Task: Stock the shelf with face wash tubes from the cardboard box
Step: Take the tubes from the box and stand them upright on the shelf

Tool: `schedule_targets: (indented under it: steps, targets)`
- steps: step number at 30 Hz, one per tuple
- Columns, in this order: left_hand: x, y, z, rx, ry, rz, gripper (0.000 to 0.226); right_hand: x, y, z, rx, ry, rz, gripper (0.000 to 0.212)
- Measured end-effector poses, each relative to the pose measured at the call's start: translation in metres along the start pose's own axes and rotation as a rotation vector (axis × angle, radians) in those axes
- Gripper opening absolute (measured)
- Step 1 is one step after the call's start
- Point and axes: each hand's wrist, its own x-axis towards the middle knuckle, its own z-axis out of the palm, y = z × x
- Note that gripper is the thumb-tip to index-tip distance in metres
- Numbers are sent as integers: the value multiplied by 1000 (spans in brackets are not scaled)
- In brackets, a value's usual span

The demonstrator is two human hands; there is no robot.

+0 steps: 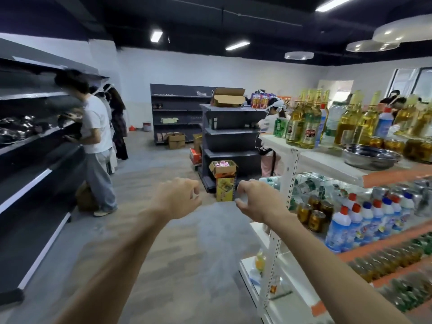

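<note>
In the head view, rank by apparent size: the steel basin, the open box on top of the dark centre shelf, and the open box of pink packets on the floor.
1. Steel basin, largest, though it is nearest the camera.
2. Box on the shelf top.
3. Box of pink packets, close to the shelf-top box; their order is unsure.

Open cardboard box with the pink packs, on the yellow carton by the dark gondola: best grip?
Grip the open cardboard box by its two side walls, both hands, coming from the aisle side. Its flaps splay open and look floppy; it sits atop the yellow carton, so its base is reachable.
</note>
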Motion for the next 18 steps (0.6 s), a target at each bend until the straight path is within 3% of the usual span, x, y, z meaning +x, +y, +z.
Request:
schedule_targets:
  steps: [6,12,18]
  targets:
    - [135,-57,56,-35,-15,11,20,125,31,58,14,-6,44,30]
    - [238,-94,138,-278,45,-75,17,229,81,135,13,-1,111,37]
    - [363,-116,227,-136,87,-80,30,339,155,221,53,-13,120,36]
